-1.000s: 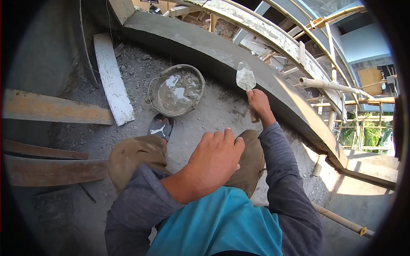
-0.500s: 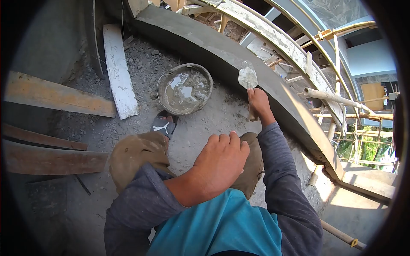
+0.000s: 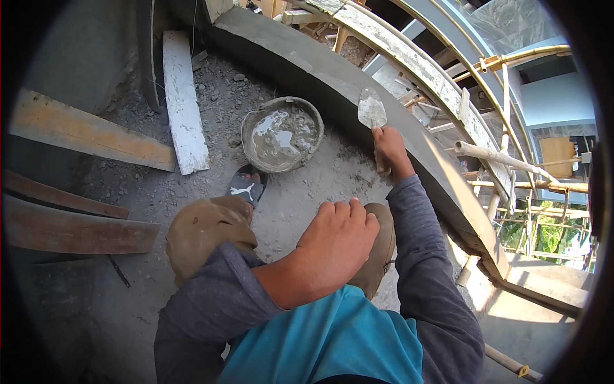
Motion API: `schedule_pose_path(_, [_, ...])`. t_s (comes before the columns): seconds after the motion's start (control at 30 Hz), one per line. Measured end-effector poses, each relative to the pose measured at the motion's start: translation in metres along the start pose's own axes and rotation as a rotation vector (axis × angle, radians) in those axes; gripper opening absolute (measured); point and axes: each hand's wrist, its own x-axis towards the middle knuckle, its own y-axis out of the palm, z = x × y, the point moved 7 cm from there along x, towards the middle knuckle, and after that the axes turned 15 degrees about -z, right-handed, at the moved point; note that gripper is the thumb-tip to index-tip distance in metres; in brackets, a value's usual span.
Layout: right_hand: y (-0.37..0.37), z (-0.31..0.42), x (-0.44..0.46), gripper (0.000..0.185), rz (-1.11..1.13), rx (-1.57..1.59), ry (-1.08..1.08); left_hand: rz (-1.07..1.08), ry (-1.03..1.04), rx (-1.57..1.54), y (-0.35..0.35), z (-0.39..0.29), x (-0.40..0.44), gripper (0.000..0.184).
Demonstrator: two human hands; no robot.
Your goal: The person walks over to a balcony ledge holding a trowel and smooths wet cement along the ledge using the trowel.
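My right hand (image 3: 391, 152) is closed around the handle of a pointed trowel (image 3: 371, 110). The blade points away from me over the curved, grey-plastered low wall (image 3: 329, 77), with a thin smear of wet mortar on it; whether it touches the wall I cannot tell. In front of my right knee is my left hand (image 3: 336, 246), its back toward me. Its fingers are curled under, the palm is hidden, and nothing shows in them. A round bucket (image 3: 318, 142) of wet grey mortar (image 3: 281, 134) stands on the floor beyond my sandalled foot (image 3: 246, 185).
A white-smeared board (image 3: 184, 102) leans left of the bucket, above loose rubble. Other planks (image 3: 93, 134) jut in from the left. Past the wall are a curved plank (image 3: 409, 57) and bamboo poles (image 3: 502, 157). Another pole (image 3: 505, 363) lies at lower right.
The view has shifted slightly, so the bucket sits a little farther right. My right hand still holds the trowel by the wall, and my left hand has barely moved.
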Motion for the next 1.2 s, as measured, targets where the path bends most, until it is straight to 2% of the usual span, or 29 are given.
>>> schedule_pose_path(0.13, [-0.005, 0.022, 0.0, 0.045, -0.025, -0.046, -0.061, 0.009, -0.003, -0.009, -0.002, 0.001, 0.0, 0.052])
schedule_pose_path(0.23, [0.003, 0.045, 0.001, 0.046, 0.105, -0.002, -0.039, 0.007, -0.004, -0.009, -0.001, 0.002, -0.001, 0.052])
schedule_pose_path(0.43, [0.021, 0.075, 0.015, 0.047, 0.086, -0.034, -0.146, -0.018, -0.016, 0.01, -0.005, 0.006, -0.004, 0.051])
schedule_pose_path(0.5, [0.021, 0.085, 0.02, 0.046, 0.009, -0.04, -0.23, -0.018, -0.024, 0.008, -0.007, 0.008, -0.004, 0.052])
schedule_pose_path(0.53, [0.02, 0.092, 0.023, 0.046, 0.01, -0.039, -0.233, -0.016, -0.028, 0.005, -0.007, 0.008, -0.004, 0.052])
schedule_pose_path(0.6, [0.028, 0.098, 0.027, 0.047, 0.194, 0.068, -0.123, 0.009, -0.038, -0.004, -0.008, 0.009, -0.003, 0.052])
schedule_pose_path(0.73, [0.007, 0.115, 0.027, 0.047, 0.19, 0.184, -0.076, -0.015, -0.021, 0.004, -0.006, 0.007, 0.0, 0.053])
schedule_pose_path(0.8, [-0.018, 0.107, 0.021, 0.048, 0.112, 0.251, 0.038, -0.022, -0.021, 0.003, -0.006, 0.006, 0.001, 0.054])
schedule_pose_path(0.83, [-0.022, 0.099, 0.016, 0.048, 0.113, 0.246, 0.036, -0.029, -0.017, 0.004, -0.007, 0.005, 0.001, 0.054])
schedule_pose_path(0.9, [-0.046, 0.08, 0.006, 0.047, -0.092, 0.237, -0.055, -0.035, -0.018, 0.003, -0.009, 0.004, 0.001, 0.054])
schedule_pose_path(1.03, [-0.055, 0.03, -0.031, 0.043, -0.122, 0.267, 0.051, -0.048, 0.002, 0.023, -0.01, 0.001, 0.0, 0.053])
schedule_pose_path(1.1, [-0.069, 0.024, -0.051, 0.04, -0.255, 0.121, -0.011, -0.041, 0.007, 0.017, -0.009, 0.0, 0.0, 0.052])
schedule_pose_path(1.2, [-0.049, -0.007, -0.067, 0.038, -0.225, -0.069, -0.003, -0.025, 0.011, -0.002, -0.006, -0.005, 0.0, 0.05])
